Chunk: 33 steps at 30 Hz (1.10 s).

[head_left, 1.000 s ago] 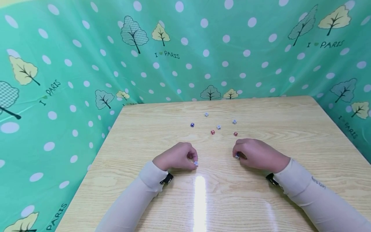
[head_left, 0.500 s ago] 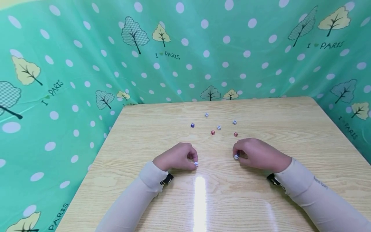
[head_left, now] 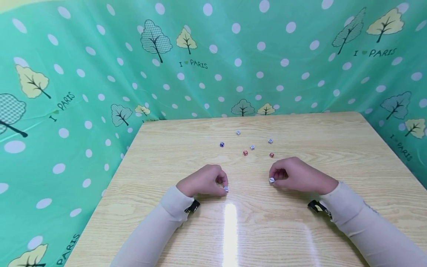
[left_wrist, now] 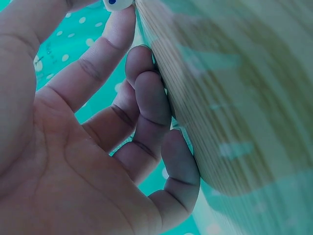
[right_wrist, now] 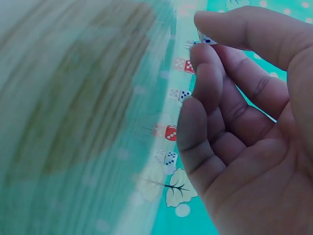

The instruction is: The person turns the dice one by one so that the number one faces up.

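Observation:
Thumb and index finger of my left hand (head_left: 206, 181) pinch a white die (head_left: 225, 189) at the tabletop, left of centre. In the left wrist view the same white die (left_wrist: 117, 4) shows only at the top edge, and the other fingers rest curled against the wood. Across from it, my right hand (head_left: 298, 176) pinches another white die (head_left: 271, 180) between thumb and fingertips. The right wrist view shows that die (right_wrist: 208, 40) partly hidden between thumb and fingers.
Beyond the hands lie a blue die (head_left: 222, 144), two red dice (head_left: 245, 152) and several white dice (head_left: 252, 147), spread over the wooden table (head_left: 180, 137). A green patterned cloth (head_left: 213, 70) hangs behind and at both sides.
The die in my right hand has turned to show a different face, and that hand has shifted slightly right. My left hand stays in place with its die.

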### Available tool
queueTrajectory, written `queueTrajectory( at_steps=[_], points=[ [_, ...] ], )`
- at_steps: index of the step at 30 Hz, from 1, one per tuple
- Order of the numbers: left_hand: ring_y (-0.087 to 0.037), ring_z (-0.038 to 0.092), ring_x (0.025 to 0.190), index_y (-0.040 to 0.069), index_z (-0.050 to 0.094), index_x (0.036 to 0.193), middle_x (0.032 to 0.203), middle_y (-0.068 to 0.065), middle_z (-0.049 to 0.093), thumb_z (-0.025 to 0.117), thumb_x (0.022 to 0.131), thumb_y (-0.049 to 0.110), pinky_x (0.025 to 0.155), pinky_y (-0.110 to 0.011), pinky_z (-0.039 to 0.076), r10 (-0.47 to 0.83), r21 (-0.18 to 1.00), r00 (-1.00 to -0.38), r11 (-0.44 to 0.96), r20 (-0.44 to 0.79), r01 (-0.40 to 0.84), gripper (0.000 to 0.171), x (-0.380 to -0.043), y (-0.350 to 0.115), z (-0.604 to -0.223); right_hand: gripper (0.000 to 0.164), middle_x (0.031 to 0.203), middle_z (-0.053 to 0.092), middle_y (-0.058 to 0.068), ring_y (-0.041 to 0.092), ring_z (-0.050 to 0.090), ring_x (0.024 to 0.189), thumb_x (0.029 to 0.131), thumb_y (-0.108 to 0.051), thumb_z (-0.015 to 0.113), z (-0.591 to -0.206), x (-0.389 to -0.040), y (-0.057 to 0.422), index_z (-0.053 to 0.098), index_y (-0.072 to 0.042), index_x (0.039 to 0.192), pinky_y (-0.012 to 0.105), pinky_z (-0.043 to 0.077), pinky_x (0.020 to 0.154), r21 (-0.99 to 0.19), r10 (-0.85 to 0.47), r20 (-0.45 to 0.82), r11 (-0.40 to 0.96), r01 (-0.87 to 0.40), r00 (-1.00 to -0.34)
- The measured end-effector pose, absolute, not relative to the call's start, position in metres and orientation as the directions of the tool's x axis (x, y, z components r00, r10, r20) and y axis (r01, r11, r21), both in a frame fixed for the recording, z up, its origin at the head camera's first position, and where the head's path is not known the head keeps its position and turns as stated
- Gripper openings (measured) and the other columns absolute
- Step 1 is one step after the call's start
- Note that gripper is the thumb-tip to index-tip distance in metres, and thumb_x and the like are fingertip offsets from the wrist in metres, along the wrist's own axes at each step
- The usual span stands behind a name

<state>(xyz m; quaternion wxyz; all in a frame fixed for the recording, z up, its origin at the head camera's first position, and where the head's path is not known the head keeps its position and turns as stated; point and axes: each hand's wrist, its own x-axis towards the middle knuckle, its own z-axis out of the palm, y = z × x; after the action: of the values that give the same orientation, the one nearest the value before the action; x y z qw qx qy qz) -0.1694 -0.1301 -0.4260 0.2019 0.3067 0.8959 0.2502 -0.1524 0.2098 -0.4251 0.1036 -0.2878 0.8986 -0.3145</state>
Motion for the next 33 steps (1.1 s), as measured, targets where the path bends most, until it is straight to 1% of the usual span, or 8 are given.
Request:
queueTrajectory(
  at_steps=[5,13,23,29,33],
  points=[
    [-0.009,0.052,0.076,0.023,0.070,0.074,0.073,0.009,0.061,0.083,0.077,0.017,0.069,-0.024,0.046,0.651,0.581,-0.730,0.683,-0.209,0.443,0.014,-0.1692,-0.1296,-0.4252,0.018,0.079,0.066,-0.009,0.011,0.061,0.072,0.085,-0.008,0.082,-0.4256,-0.1536,0.2117,0.072,-0.024,0.089,0.025,0.053,0.064,-0.652,-0.579,-0.059,0.639,-0.407,-0.813],
    [-0.010,0.052,0.078,0.023,0.070,0.074,0.075,0.009,0.061,0.084,0.077,0.016,0.072,-0.026,0.046,0.641,0.584,-0.736,0.689,-0.216,0.429,0.016,-0.1684,-0.1290,-0.4247,0.018,0.080,0.066,-0.008,0.012,0.061,0.074,0.085,-0.009,0.082,-0.4293,-0.1555,0.2139,0.072,-0.024,0.089,0.025,0.053,0.065,-0.668,-0.576,-0.097,0.642,-0.376,-0.811],
    [-0.010,0.053,0.079,0.024,0.070,0.074,0.076,0.009,0.062,0.085,0.078,0.018,0.073,-0.026,0.047,0.640,0.573,-0.739,0.693,-0.210,0.437,0.016,-0.1680,-0.1291,-0.4239,0.014,0.080,0.065,-0.007,0.013,0.059,0.075,0.086,-0.011,0.081,-0.4332,-0.1582,0.2152,0.073,-0.022,0.089,0.024,0.051,0.065,-0.680,-0.590,-0.111,0.632,-0.372,-0.800],
    [-0.010,0.054,0.080,0.025,0.071,0.073,0.076,0.010,0.063,0.086,0.078,0.020,0.074,-0.027,0.048,0.634,0.573,-0.742,0.698,-0.217,0.429,0.017,-0.1692,-0.1296,-0.4245,0.018,0.080,0.064,-0.007,0.012,0.059,0.075,0.085,-0.011,0.082,-0.4345,-0.1578,0.2153,0.072,-0.025,0.088,0.024,0.051,0.066,-0.676,-0.594,-0.106,0.631,-0.380,-0.797],
    [-0.010,0.054,0.080,0.025,0.071,0.073,0.077,0.011,0.063,0.086,0.078,0.019,0.075,-0.027,0.048,0.631,0.570,-0.744,0.702,-0.220,0.427,0.017,-0.1686,-0.1294,-0.4235,0.017,0.080,0.064,-0.007,0.012,0.059,0.076,0.086,-0.011,0.082,-0.4350,-0.1576,0.2152,0.073,-0.025,0.088,0.024,0.051,0.067,-0.677,-0.596,-0.101,0.628,-0.384,-0.796]
  ],
)
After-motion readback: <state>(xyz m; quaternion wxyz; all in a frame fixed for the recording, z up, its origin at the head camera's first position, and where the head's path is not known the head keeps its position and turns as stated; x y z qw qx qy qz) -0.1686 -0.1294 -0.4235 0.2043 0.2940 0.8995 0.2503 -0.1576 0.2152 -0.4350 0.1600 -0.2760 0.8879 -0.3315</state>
